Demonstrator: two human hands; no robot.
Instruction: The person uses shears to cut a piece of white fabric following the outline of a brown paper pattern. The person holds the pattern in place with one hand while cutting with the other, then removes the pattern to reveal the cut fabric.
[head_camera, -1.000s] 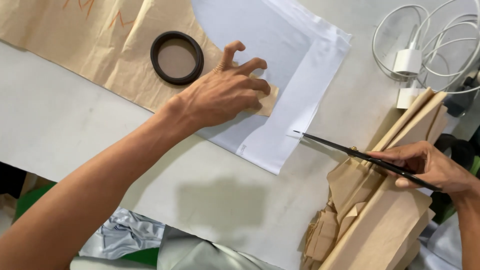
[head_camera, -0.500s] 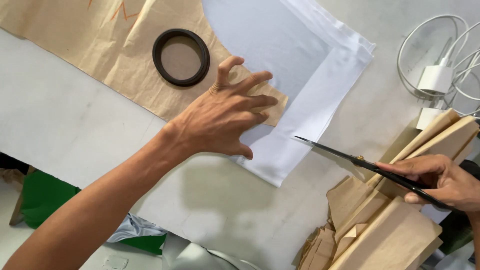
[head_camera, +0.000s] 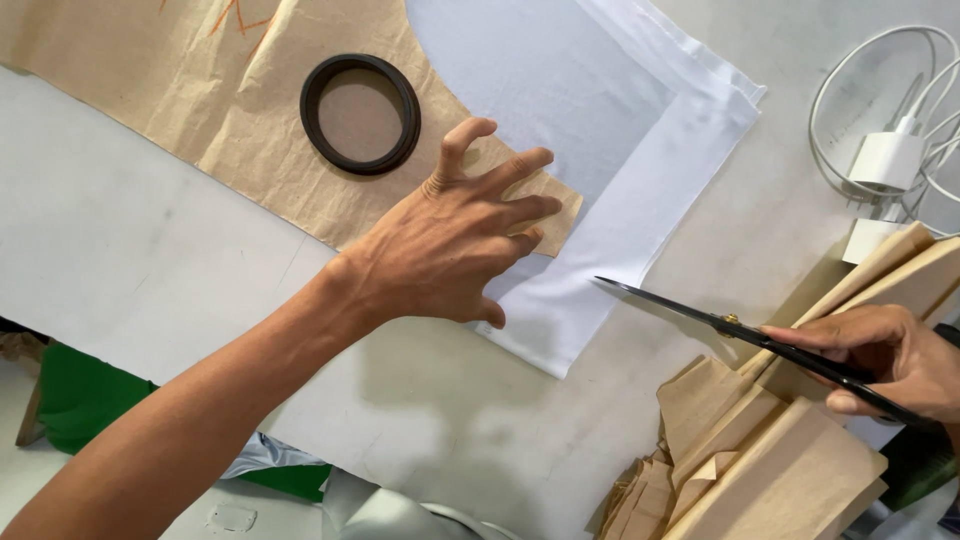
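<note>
Meanwhile, the left hand (head_camera: 450, 245) is pressing flat, fingers spread, on the paper pattern (head_camera: 230, 110) and white cloth (head_camera: 640, 200) at centre; the right hand's (head_camera: 890, 360) grip is clamping black scissors (head_camera: 740, 330) at lower right.

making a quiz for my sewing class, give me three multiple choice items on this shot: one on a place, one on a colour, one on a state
1. Where does the black ring lie?
A. on the brown paper
B. on the white fabric
C. on the bare table

2. What colour are the scissors?
A. red
B. black
C. yellow

3. What is the left hand doing?
A. gripping the ring
B. holding the charger
C. pressing with spread fingers on paper and fabric

Answers:
1 A, brown paper shows all around and inside the ring.
2 B, blades and handle look black in the right hand.
3 C, the fingertips rest on the paper's edge, palm over the fabric.
</note>
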